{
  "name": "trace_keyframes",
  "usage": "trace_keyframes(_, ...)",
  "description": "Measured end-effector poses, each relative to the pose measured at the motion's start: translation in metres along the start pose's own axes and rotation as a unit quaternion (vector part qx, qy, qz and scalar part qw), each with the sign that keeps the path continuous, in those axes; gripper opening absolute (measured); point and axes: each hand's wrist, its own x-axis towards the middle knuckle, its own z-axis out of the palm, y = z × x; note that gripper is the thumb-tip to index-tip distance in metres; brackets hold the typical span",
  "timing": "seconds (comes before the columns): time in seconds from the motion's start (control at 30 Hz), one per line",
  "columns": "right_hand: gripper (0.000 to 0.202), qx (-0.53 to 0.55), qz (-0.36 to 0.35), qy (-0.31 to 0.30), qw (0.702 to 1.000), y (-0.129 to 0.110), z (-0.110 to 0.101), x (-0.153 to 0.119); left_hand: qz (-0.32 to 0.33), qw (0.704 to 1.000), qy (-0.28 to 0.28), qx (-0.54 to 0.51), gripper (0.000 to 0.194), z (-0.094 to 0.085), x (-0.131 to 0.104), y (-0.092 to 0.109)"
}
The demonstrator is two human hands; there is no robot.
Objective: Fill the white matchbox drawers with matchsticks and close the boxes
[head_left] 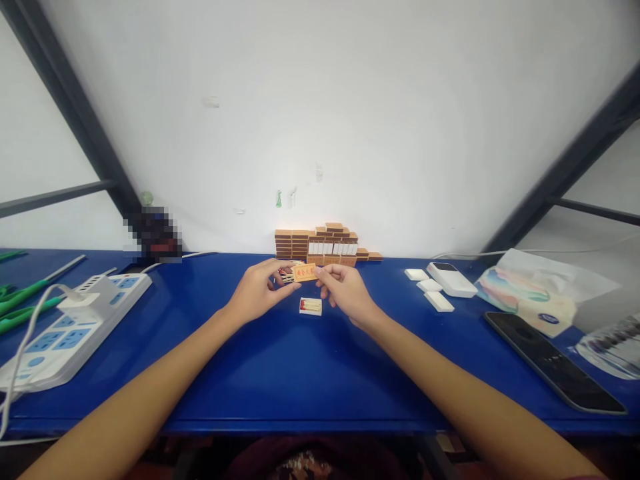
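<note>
An orange matchbox sleeve (305, 273) with red lettering is held up above the blue table. My right hand (345, 291) pinches its right end between thumb and fingers. Curled near the sleeve's left end is my left hand (263, 289), its thumb and fingers apart; whether it touches the sleeve is hard to tell. Just below the sleeve, a white matchbox tray (311, 311) lies on the table with red-tipped matches in it. Loose matches (286, 274) show behind my left fingers, partly hidden.
Stacked matchboxes (291, 245) stand against the wall. White blocks (429, 285), a white device (451, 279), a tissue pack (530, 293) and a phone (553, 360) lie right. A power strip (75, 333) and green-handled tools (25, 299) are left on the table (300, 387).
</note>
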Motion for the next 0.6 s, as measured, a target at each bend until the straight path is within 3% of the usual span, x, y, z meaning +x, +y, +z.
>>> trace_keyframes(0.17, 0.041, -0.013, -0.017, -0.009, 1.000, 0.005, -0.010, 0.009, -0.007, 1.000, 0.017, 0.009, 0.038, -0.012, 0.007, -0.002)
trace_keyframes(0.33, 0.031, -0.158, 0.010, -0.004, 0.987, 0.016, -0.025, 0.040, -0.038, 0.991, 0.122, 0.047, 0.036, -0.038, 0.018, -0.007)
trace_keyframes(0.43, 0.027, -0.282, -0.011, -0.028, 0.959, 0.016, -0.018, 0.058, -0.052, 0.986, 0.149, 0.062, 0.035, -0.043, 0.019, -0.013)
trace_keyframes(0.6, 0.028, -0.475, -0.028, -0.061, 0.878, 0.007, 0.018, 0.075, -0.059, 0.988, 0.127, 0.070, 0.037, -0.035, 0.016, -0.018)
